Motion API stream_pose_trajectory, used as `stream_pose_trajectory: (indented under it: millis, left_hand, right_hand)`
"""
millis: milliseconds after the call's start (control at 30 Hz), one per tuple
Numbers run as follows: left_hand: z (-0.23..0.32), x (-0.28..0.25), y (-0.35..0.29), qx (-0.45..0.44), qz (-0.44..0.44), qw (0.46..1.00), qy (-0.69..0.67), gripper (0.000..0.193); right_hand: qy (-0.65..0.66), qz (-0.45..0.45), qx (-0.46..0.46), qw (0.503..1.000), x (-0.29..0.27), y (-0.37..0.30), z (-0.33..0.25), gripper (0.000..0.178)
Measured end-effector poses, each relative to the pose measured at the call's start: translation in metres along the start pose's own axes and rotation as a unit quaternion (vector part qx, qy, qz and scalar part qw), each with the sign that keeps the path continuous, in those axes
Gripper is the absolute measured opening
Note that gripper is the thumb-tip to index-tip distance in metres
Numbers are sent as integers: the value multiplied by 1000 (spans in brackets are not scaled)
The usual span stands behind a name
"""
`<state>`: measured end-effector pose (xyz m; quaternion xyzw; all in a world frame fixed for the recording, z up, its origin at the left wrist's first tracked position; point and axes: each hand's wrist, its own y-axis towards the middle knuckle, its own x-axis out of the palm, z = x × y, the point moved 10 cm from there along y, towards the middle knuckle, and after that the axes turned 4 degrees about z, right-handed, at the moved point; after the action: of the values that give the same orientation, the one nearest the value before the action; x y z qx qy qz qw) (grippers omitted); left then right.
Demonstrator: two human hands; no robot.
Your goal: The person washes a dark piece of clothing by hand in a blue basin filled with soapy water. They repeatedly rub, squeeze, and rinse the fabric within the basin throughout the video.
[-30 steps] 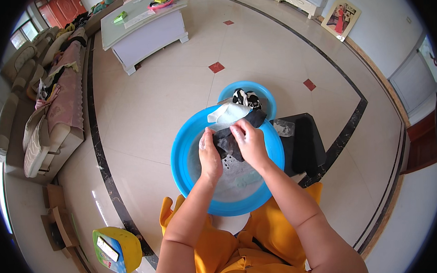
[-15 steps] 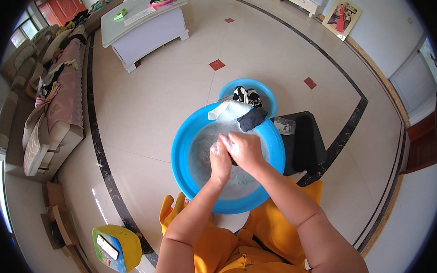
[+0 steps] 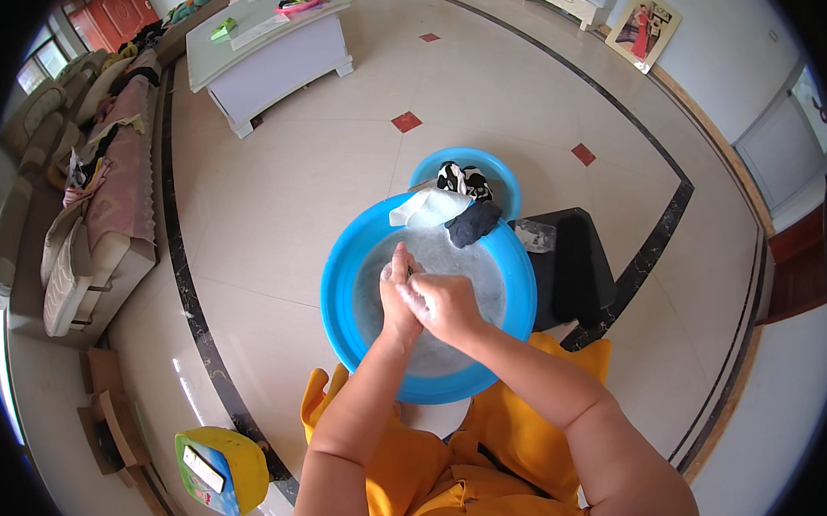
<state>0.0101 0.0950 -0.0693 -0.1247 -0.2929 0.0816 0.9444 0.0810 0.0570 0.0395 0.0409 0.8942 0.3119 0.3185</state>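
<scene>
Dark cloth [image 3: 410, 270] is squeezed between both hands, though only a small scrap can be made out, up over the big blue basin [image 3: 338, 298], a bit left of its middle. Left hand [image 3: 397, 294] is held with fingers pointed at the basin's far rim and wrapped round the cloth; right hand [image 3: 446, 304] is curled into a tight fist, clamped on the cloth against the left one. Most of the bundle is covered by the knuckles, so its shape can't be told.

Under the hands, the basin is partly filled with cloudy, sudsy water [image 3: 477, 266]. Its far rim is draped with a white cloth [image 3: 430, 207] and, just right of that, a dark garment [image 3: 473, 226]. Right behind the basin, a smaller blue tub [image 3: 505, 176] is loaded with black-and-white fabric [image 3: 464, 181]. Right of the basin, a black stool [image 3: 582, 274] is topped with a clear packet [image 3: 534, 237]. Well left of the basin and nearer the person, a phone [image 3: 203, 469] is parked on a yellow stool [image 3: 249, 473].
</scene>
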Motion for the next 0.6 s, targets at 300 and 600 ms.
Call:
stream_pose_trajectory:
  millis: [300,600]
  left_hand:
    - [5,6,-6,46,4,999,19,34]
    - [16,28,-26,67,-25,988,139,41]
  right_hand:
    - [-5,34,28,999,-4,4,14,20]
    - [152,20,239,959,-3,5,86,35]
